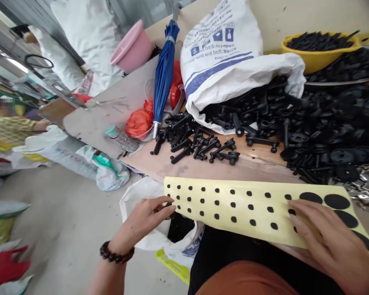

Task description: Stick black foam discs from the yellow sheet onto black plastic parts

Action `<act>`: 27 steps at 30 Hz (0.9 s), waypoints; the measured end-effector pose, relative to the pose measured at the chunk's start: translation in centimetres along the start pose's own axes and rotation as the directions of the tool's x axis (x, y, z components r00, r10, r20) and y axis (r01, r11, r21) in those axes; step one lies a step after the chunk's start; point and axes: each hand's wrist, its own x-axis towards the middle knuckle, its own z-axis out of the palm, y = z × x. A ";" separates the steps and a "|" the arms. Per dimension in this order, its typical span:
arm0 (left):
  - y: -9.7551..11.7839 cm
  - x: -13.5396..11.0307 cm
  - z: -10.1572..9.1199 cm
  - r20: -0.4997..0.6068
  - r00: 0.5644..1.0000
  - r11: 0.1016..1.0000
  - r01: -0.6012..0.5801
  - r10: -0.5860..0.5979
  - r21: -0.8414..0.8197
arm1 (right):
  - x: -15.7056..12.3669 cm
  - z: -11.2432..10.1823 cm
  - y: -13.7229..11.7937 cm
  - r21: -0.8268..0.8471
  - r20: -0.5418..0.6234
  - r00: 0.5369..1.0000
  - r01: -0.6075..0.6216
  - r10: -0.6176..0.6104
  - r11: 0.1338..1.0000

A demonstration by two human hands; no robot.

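A pale yellow sheet of black stickers point(241, 211) lies along the front edge of the table, with rows of small dots and larger black discs at its right end. My left hand point(153, 215) pinches the sheet's left edge between thumb and fingers; something dark shows at the fingertips, too small to name. Over the right part of the sheet is my right hand point(329, 233), its thumb and finger tips bent onto the sheet beside small dots. Black plastic crank-shaped parts point(203, 143) lie loose on the table beyond the sheet.
A white woven sack point(224, 45) spills black parts. To its right stands a yellow bowl point(320, 55) of black pieces. A blue umbrella point(166, 69), a pink basin point(133, 47) and a red bag point(140, 123) stand left. An open white bag point(147, 192) is below. Another person point(15, 127) sits far left.
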 end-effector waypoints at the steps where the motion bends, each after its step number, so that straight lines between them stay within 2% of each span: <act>1: -0.6 -0.1 -0.2 -0.053 0.998 0.989 0.051 -0.044 0.139 | -0.2 0.1 0.8 -0.041 -0.003 1.000 0.000 0.000 0.999; 3: -0.9 -0.1 0.1 -0.222 0.974 0.936 0.119 -0.046 0.330 | -0.4 0.4 1.1 -0.089 0.014 1.000 0.020 -0.019 0.996; 4: -0.5 0.2 0.6 -0.303 0.953 0.926 0.094 0.023 0.365 | -0.3 0.5 0.7 -0.096 0.015 0.999 0.030 -0.028 0.995; 5: 0.2 0.5 1.4 -0.368 0.919 0.930 0.004 0.141 0.368 | -0.1 0.5 0.2 -0.096 0.008 1.000 0.028 -0.028 0.995; 7: 2.4 1.5 3.4 -0.403 0.806 0.889 -0.309 0.434 0.338 | 0.6 0.3 -1.0 -0.066 -0.033 0.999 0.006 -0.008 0.998; 9: 5.6 2.5 6.0 -0.319 0.654 0.728 -0.608 0.686 0.316 | 1.2 -0.3 -1.7 -0.012 -0.003 1.000 -0.015 0.015 1.000; 11: 9.1 3.5 8.7 -0.150 0.531 0.550 -0.781 0.834 0.296 | 1.7 -1.2 -1.5 -0.005 -0.013 0.998 -0.064 0.064 0.998; 13: 12.2 4.3 11.0 -0.007 0.455 0.439 -0.855 0.890 0.277 | 1.7 -2.0 -0.7 -0.054 -0.088 0.986 -0.144 0.138 0.988; 14: 13.5 4.7 12.0 0.039 0.433 0.406 -0.870 0.901 0.278 | 1.6 -2.3 -0.2 -0.093 -0.133 0.976 -0.184 0.171 0.979; 17: 15.6 5.8 13.6 0.115 0.407 0.354 -0.879 0.906 0.320 | 1.3 -2.7 1.0 -0.199 -0.177 0.959 -0.256 0.222 0.946; 19: 15.5 6.3 13.9 0.161 0.405 0.335 -0.879 0.900 0.339 | 1.1 -2.7 1.0 -0.228 -0.142 0.966 -0.246 0.218 0.942; 23: 14.0 6.4 13.5 0.215 0.402 0.328 -0.892 0.890 0.312 | 0.8 -2.5 -0.3 -0.200 -0.067 0.969 -0.246 0.237 0.948; 27: 14.7 6.2 13.2 0.234 0.436 0.348 -0.875 0.869 0.337 | 1.0 -1.8 -0.5 -0.257 -0.060 0.969 -0.246 0.239 0.934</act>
